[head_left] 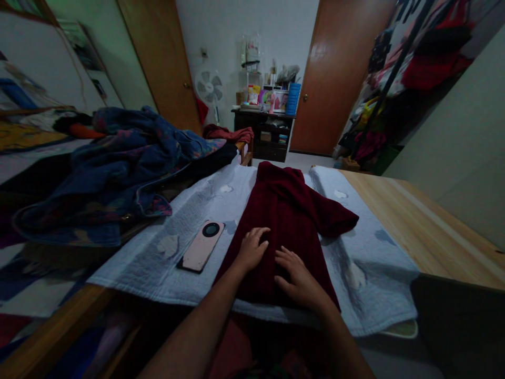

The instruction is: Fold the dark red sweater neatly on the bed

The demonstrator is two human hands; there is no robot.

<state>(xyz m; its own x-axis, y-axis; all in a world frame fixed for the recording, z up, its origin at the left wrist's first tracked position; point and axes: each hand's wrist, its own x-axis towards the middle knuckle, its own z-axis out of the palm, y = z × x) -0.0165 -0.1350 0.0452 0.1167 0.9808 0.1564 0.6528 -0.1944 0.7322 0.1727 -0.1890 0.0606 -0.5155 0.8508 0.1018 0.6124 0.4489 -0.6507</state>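
A dark red garment [282,210] lies folded lengthwise on a light blue quilted cloth [158,273], one sleeve sticking out to the right. My left hand [253,248] rests on the left part of the garment, fingers apart and holding nothing. Flat on its lower middle is my right hand [298,276], with thumb and fingers spread. To the left of the garment, a pink phone [203,246] with a round black camera ring lies face down on the cloth.
Denim clothing [114,168] is heaped at the left. A wooden board [426,221] extends at the right. Behind stand a white fan [209,87], a dark shelf unit [270,150] with items on it, and two brown doors. Bags and clothes hang at the upper right.
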